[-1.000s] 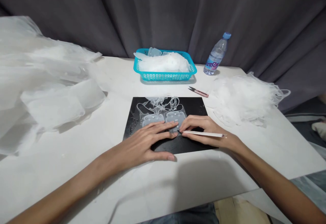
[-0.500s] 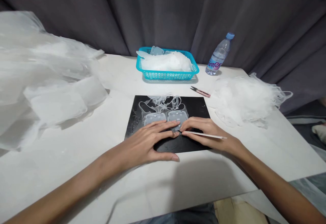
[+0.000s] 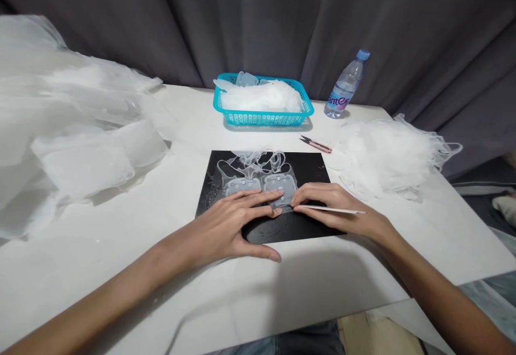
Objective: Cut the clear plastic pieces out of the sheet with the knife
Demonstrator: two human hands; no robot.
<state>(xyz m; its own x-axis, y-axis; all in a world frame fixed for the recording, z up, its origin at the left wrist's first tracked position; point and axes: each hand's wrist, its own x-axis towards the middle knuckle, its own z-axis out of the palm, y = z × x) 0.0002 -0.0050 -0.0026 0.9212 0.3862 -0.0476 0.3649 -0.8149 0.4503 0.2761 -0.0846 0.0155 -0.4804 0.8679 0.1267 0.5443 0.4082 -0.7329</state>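
A translucent moulded sheet [image 3: 278, 183] with two rounded square pads and thin looping strips lies on a black mat [image 3: 266, 231]. My left hand [image 3: 237, 218] rests flat over the lower part of it, fingers spread and thumb out on the near side. Against the lower right edge of the right pad, my right hand [image 3: 330, 204] pinches a slim white stick-like tool [image 3: 338, 210]. Its tip is hidden by the fingertips, so I cannot tell what kind of tool it is.
Behind the mat stands a turquoise basket [image 3: 266, 119] of white translucent pieces. Small pink-handled thread snips [image 3: 316, 144] lie near a water bottle [image 3: 344, 89]. Piles of translucent sheets [image 3: 88, 156] and trimmed scraps [image 3: 374, 156] flank the mat. A grey curtain [image 3: 258, 21] hangs behind.
My right hand has slid slightly to the right along the pad's lower edge with the white tool. My left hand stays almost in place on the sheet.
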